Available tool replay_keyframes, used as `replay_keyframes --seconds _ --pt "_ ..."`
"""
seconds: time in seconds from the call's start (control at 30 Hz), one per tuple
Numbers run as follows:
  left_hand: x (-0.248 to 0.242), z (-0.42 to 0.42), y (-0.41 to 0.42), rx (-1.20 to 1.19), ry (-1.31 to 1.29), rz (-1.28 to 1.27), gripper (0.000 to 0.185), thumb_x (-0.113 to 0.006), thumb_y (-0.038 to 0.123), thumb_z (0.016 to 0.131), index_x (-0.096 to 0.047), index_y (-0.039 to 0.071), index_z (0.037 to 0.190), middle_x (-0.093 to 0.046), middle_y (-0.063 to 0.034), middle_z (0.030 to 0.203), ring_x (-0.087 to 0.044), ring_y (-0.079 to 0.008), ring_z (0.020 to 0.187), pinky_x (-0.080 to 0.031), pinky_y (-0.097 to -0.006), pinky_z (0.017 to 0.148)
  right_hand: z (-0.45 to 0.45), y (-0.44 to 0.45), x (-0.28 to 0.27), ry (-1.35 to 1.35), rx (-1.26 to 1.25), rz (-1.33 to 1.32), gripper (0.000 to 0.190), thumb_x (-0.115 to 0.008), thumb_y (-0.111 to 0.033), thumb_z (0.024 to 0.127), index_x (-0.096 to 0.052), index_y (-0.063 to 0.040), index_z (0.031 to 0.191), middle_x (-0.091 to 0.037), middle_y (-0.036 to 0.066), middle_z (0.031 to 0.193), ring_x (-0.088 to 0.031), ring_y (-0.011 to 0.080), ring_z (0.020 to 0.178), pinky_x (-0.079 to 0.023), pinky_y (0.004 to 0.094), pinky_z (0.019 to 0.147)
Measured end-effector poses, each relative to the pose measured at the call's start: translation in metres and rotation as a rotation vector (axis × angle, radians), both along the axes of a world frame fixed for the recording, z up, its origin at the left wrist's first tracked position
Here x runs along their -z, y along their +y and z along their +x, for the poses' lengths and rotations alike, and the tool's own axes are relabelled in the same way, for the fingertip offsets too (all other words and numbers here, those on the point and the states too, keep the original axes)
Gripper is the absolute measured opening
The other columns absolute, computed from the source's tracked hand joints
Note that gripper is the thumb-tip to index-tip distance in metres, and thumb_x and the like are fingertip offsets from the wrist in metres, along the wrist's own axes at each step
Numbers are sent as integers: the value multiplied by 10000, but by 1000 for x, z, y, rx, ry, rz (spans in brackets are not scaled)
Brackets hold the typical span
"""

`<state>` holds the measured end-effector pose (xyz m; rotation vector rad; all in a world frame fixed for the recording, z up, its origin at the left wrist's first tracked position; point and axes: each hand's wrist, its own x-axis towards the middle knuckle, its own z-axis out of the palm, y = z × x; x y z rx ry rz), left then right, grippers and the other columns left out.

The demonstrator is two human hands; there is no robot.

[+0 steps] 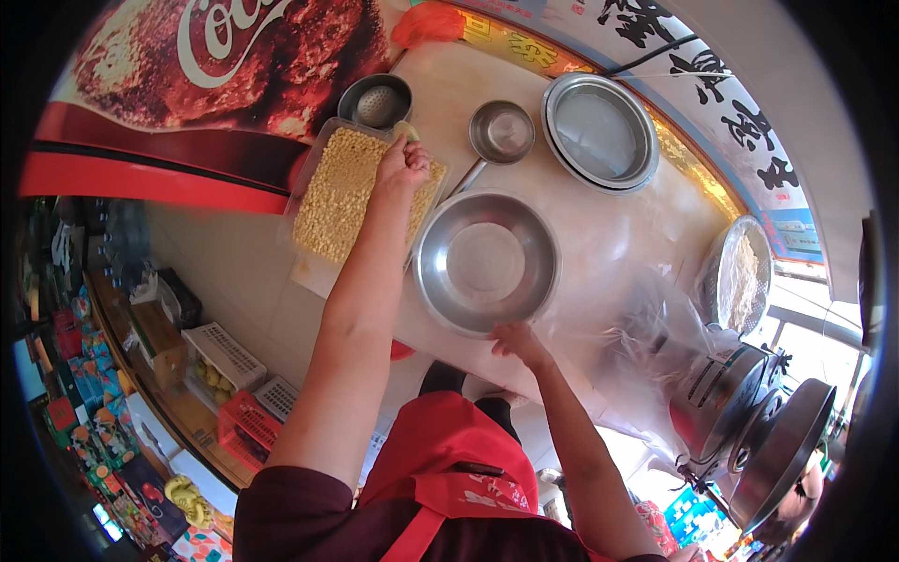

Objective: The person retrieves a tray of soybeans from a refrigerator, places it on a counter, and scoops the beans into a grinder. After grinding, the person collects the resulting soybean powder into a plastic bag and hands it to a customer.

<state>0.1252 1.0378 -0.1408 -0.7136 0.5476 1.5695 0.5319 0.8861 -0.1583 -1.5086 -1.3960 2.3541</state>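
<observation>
My left hand (404, 163) reaches over the far right corner of a clear plastic tub (309, 167) and pinches a small pale yellow object (405, 131). Just what that object is I cannot make out. Pale yellow beans or kernels (333, 204) fill the tub. Before me on the table rests a wide stainless steel bowl (486, 257) with nothing in it. My right hand (518, 343) is at the bowl's near rim with its fingers curled; whether they grip the rim is unclear.
Behind the bowl lies a steel ladle (501, 132). A dark pan with a perforated scoop (376, 105) touches the tub's far side. Stacked steel basins (599, 130) hold cloudy liquid. At right are a covered colander (737, 274), plastic film (642, 337) and a large metal pot (720, 400).
</observation>
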Motion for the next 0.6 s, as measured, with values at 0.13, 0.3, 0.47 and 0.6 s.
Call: replay_keyframes --seconds 0.13,0.3,0.47,0.6 --pt "-23 4 -53 83 7 138 373 -530 373 1004 -472 96 762 -394 36 608 -351 -74 492 -229 -210 397 -49 39 -10 103 43 196 286 -491 -227 973 -656 3 938 -646 67 756 -628 141 631 -487 257 576" --pt "-64 97 -129 228 350 38 250 -529 324 1015 -525 103 898 -472 43 666 -411 -38 524 -306 -146 410 -133 93 -56 361 254 54 497 -492 -412 1014 -509 -12 1309 -674 81 982 -627 150 921 -495 295 802" --pt "-110 166 -219 409 452 40 251 -606 418 960 -587 172 1008 -520 44 718 -451 -44 577 -374 -176 469 -192 95 -93 519 213 -29 651 -483 -272 1011 -181 -38 1539 -669 74 938 -624 176 822 -518 319 762" --pt "-64 143 -256 451 961 -259 336 -618 443 947 -578 169 1137 -565 46 803 -488 -35 658 -403 -211 526 -181 81 -81 334 -55 422 669 -428 -23 932 -170 -46 1549 -624 106 774 -603 243 670 -520 377 649"
